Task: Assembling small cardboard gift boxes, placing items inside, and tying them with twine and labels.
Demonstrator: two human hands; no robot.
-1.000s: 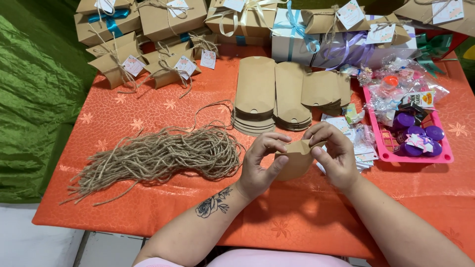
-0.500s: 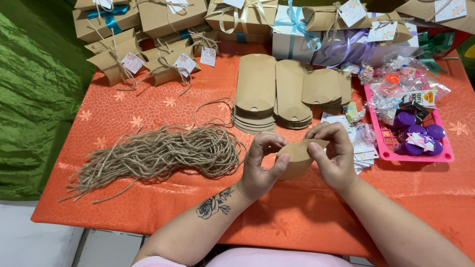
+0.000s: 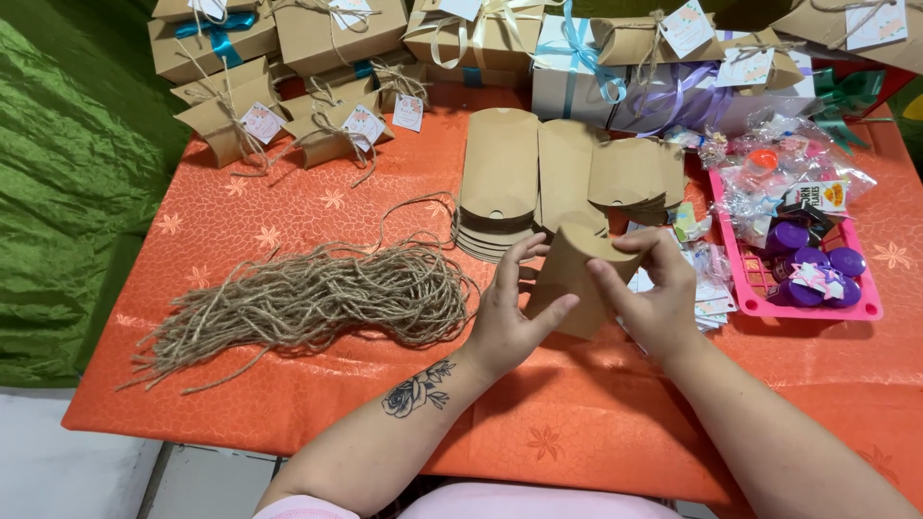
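Here, grip: both hands close on one kraft box [image 3: 577,274], held just above the cloth in front of the person.
Left hand [image 3: 510,312]: thumb pressed on the box's near face, fingers curled behind its left edge; a flower tattoo shows on the forearm.
Right hand [image 3: 654,298]: thumb on the box's right side, fingers wrapped over its upper right corner.
Box: brown card, curved top flap, tilted.
Behind it: stacks of flat boxes [image 3: 562,178] lying side by side.
Left: a loose bundle of twine [image 3: 317,298] spread across the cloth, near the left hand but apart from it.
Right: a pink tray [image 3: 769,306] with purple caps and wrapped bits; small cards [image 3: 711,308] lie between it and the right hand.
Far edge: finished gift boxes [image 3: 336,38] tied with twine, ribbon and tags.
Under all: an orange cloth [image 3: 288,413] over the table.
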